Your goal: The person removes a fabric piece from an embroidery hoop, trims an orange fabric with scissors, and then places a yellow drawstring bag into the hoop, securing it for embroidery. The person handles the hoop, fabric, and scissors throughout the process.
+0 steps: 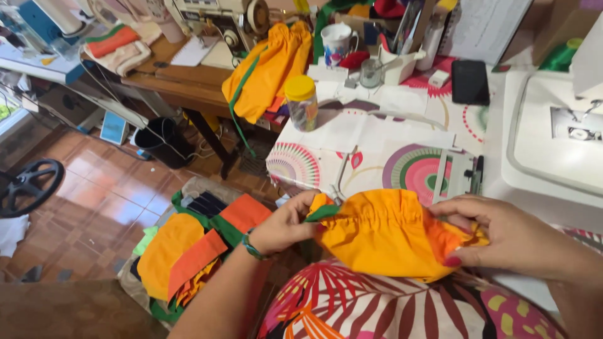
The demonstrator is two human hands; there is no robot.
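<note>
Sewing corner seen from the head camera: a table with a patterned cloth [389, 157] fills the middle, a white sewing machine [553, 144] at its right, an older sewing machine [220, 19] on a wooden desk [182, 78] at the back left. On the floor to the person's left sits a heap of cut fabric pieces [188, 251], orange, yellow-orange and green, apparently not yet sewn up. A finished-looking orange drawstring bag [270, 69] with a green cord hangs off the table's far corner, so at least one seems done. In hand, over the lap and at the near table edge: an orange gathered pouch [383, 232], channel already stitched and ruched, judging by the puckers. Left hand [286, 223] closed, pinching the green cord end at the pouch's left opening; right hand [502, 235] closed, pinching the right end of the pouch. The cord looks only partly fed through; the right end shows no green. Smaller stuff: yellow-lidded jar [302, 103], mug [336, 44], black phone [470, 81], pen [479, 172].
</note>
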